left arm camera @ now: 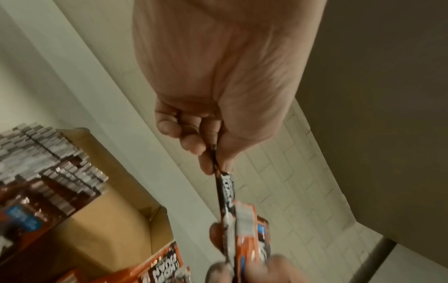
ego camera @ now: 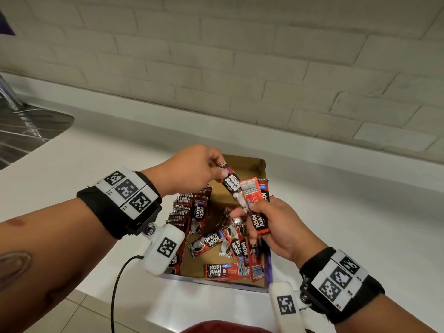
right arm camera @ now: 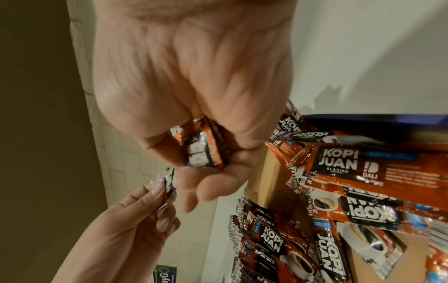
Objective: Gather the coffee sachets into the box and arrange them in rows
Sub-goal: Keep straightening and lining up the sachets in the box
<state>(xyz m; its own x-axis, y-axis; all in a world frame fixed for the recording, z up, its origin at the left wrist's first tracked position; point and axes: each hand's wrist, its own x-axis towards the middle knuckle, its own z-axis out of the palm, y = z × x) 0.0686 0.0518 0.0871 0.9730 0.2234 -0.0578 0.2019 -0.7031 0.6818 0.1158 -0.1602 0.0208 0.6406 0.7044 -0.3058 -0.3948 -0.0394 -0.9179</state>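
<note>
An open cardboard box (ego camera: 260, 164) stands on the white counter. Along its left side a row of red-and-black coffee sachets (ego camera: 189, 207) stands upright; the row (left arm camera: 43, 153) shows in the left wrist view too. Loose sachets (ego camera: 216, 239) lie jumbled on the box floor. Above the box my left hand (ego camera: 217, 170) pinches the top end of one sachet (ego camera: 231, 183) between thumb and fingertips. That sachet's lower end reaches my right hand (ego camera: 249, 212), which grips a small bundle of sachets (ego camera: 258, 212). The bundle (right arm camera: 201, 151) sits in the curled fingers.
A metal sink (ego camera: 28, 126) is set into the counter at the far left. A pale brick wall runs behind. Bare white counter (ego camera: 348, 212) lies to the right of the box. A black cable (ego camera: 117, 284) hangs from my left wrist past the counter's front edge.
</note>
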